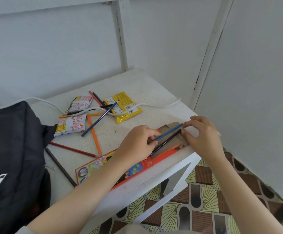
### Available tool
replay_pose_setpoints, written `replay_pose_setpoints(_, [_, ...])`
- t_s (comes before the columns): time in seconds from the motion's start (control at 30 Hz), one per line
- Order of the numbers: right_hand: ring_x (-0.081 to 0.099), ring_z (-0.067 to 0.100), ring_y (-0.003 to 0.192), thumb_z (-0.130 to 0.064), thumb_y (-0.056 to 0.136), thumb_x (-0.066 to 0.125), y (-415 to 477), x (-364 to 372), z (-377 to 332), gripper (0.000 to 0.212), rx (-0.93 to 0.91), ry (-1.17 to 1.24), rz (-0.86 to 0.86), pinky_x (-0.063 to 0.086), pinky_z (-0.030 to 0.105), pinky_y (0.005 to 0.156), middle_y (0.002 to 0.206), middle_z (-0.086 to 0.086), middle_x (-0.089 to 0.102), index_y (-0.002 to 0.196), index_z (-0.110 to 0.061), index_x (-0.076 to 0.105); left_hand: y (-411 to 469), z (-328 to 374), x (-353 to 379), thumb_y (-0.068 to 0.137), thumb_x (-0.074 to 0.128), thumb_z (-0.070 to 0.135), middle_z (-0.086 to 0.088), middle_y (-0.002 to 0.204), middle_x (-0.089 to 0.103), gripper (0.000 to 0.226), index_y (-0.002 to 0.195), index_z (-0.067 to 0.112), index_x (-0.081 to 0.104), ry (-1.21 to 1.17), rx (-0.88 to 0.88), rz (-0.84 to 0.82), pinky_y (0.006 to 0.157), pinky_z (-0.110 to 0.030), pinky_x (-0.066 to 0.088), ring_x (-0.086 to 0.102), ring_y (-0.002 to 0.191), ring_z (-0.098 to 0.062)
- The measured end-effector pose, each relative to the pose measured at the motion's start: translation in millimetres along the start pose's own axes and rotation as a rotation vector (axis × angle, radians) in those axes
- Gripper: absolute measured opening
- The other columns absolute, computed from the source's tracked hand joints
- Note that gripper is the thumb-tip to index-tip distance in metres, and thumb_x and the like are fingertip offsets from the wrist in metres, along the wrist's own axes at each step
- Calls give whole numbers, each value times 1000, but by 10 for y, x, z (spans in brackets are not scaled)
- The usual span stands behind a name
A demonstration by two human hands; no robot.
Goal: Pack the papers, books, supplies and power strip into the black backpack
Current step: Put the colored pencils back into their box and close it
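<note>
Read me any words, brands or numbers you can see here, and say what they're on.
Nothing here is legible.
Yellow packet: print and barcodes, too blurred.
Far white packet, near white packet: red print, too small.
Pencil box: pictures, lettering unreadable.

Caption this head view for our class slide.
Left hand and right hand hold blue pencil and dark pencil over open pencil box.
</note>
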State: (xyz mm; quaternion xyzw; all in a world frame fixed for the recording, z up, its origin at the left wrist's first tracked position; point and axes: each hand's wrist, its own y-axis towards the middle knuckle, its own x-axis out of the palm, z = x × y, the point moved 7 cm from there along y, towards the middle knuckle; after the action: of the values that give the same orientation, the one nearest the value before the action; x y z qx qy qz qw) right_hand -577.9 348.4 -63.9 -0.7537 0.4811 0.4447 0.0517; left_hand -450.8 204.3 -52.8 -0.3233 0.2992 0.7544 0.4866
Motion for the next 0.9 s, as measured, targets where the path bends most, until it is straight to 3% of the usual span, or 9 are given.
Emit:
replay_pose_setpoints(0.13, [54,29,109,-14,78,74,-32,-6,-21,11,-18,-9,66,43,42,90,114,9,62,88,-15,72,-146,-22,-10,88,60,21,3,94,60,29,117,21,65,112,20,42,73,-29,51,53,85,-9])
replay_pose_setpoints(0.23, [54,30,108,-12,78,73,-57,-8,-37,11,-19,-28,90,44,46,90,114,10,63,88,-15,72,-229,24,-37,87,62,26,1,93,60,17,93,14,72,177,66,113,71,-29,49,54,88,-14])
replay_pose_setpoints(0.3, [54,31,108,-9,79,71,-77,5,-50,12,-27,-39,92,45,50,88,115,11,63,89,-15,73,-279,49,-28,84,63,31,1,87,59,22,74,12,71,235,106,156,67,-29,47,54,82,-15])
replay_pose_setpoints(0.4, [55,32,106,-3,80,67,-117,21,-79,18,-60,-29,86,45,53,86,116,13,63,93,-13,75,-360,19,-13,82,56,38,0,89,59,30,70,13,68,241,103,212,70,-31,48,57,82,-17])
replay_pose_setpoints(0.57, [51,30,115,-23,78,44,-221,38,-209,34,-113,46,6,36,45,96,123,10,60,88,-20,77,-434,-25,30,85,49,44,-1,110,59,38,99,18,73,185,90,217,84,-30,43,54,99,-16])
replay_pose_setpoints(0.67, [46,26,121,-28,78,41,-293,71,-263,39,-130,36,-29,27,37,99,129,8,56,93,-22,76,-429,-2,8,86,48,40,-1,111,61,35,77,16,73,154,123,237,85,-31,43,52,101,-14])
replay_pose_setpoints(0.73, [43,29,124,-27,79,43,-323,97,-263,38,-140,-36,-19,25,37,100,134,10,53,101,-21,74,-438,5,-13,86,50,36,-3,108,62,37,60,13,63,150,146,270,83,-32,43,54,98,-14])
replay_pose_setpoints(0.9, [39,32,128,-29,78,43,-352,84,-329,36,-170,-25,-15,21,38,103,139,12,49,86,-23,77,-444,8,-29,86,51,33,-2,104,63,37,57,11,58,157,166,294,80,-31,44,54,95,-15])
